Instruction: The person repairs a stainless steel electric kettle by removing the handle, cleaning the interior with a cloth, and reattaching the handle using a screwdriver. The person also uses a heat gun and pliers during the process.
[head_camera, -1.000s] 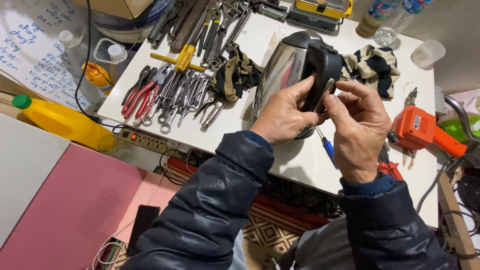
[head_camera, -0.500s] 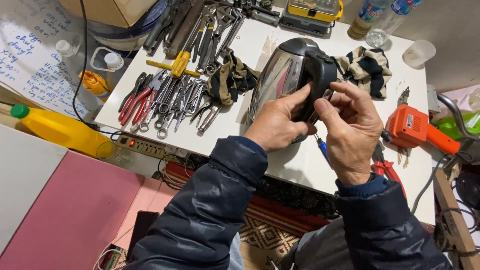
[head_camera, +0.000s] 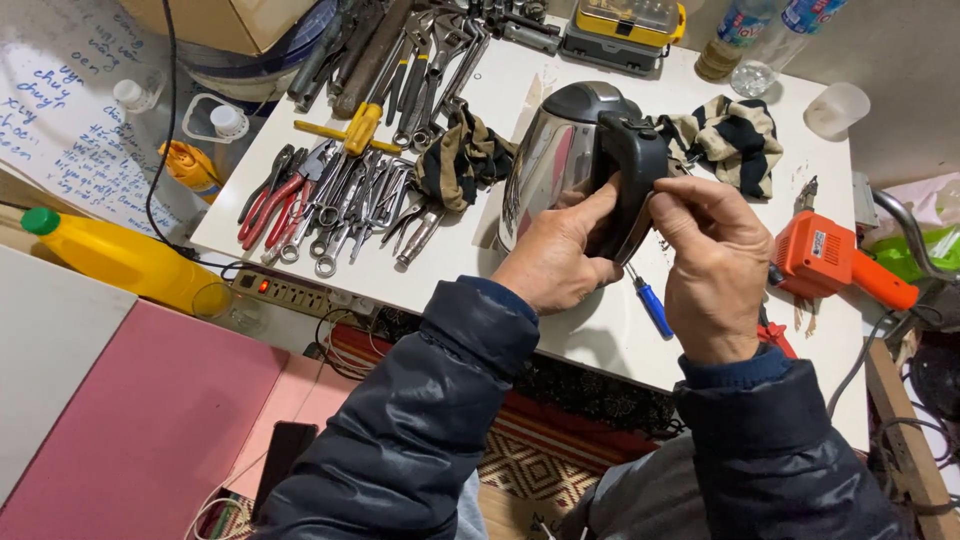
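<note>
The steel kettle (head_camera: 560, 160) stands tilted on the white worktop (head_camera: 600, 330), its black handle (head_camera: 632, 175) turned toward the person. The left hand (head_camera: 555, 255) braces it from below, thumb and fingers clamped about the lower handle and the body. The right hand (head_camera: 715, 255) closes its fingers together on the upper outer side of the handle, pinching or pressing there; whether it holds a small part I cannot tell.

This looks like work on the handle itself, probably freeing or seating its cover. The next move would call for a firm brace from the left hand while the right pries or presses with care.

A blue-handled screwdriver (head_camera: 650, 305) lies just beside the hands, an orange power tool (head_camera: 835, 260) farther right, a striped cloth (head_camera: 735, 140) behind, and pliers and wrenches (head_camera: 340, 200) spread to the left.
</note>
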